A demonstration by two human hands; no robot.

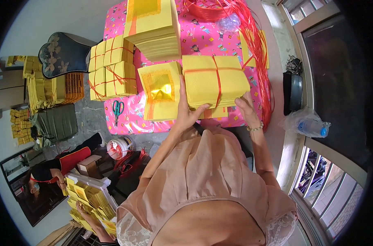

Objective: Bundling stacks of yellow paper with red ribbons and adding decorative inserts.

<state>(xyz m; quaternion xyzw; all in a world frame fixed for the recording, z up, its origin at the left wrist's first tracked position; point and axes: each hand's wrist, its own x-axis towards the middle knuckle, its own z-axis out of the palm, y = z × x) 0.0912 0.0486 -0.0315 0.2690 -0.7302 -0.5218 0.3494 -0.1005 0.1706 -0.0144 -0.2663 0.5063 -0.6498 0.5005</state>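
Head view: on a pink cloth [131, 126], a thick bundle of yellow paper [201, 84], lying flat, with red ribbon [218, 80] crossing over its top in two directions. At the left side of the bundle, left hand [187, 110] spread rather wide, fingers stretched along the side and thumb apart at the near edge, touching and bracing more than gripping. At the near right corner of the bundle, right hand [247, 110] partly curled, fingertips against the paper; cannot tell whether with a firm pinch. Just under the near edge of the bundle, some more yellow paper [221, 112]. Close on the left of the bundle, a gold-topped pile [160, 88]; behind this pile, a tall stack [153, 49]; farther left from the bundle, small tied bundles [121, 80] and scissors [118, 108]. To the right of the bundle, long red strings [263, 90]. Main risk, in my judgement: crooked edges or a shifted ribbon, because of uneven pressing from the two sides. Another possible trouble: disturbing of the gold-topped pile, from a careless outward move of the left hand. Also possible: catching of the bracelet [255, 127] in the strings, from reaching too far right.
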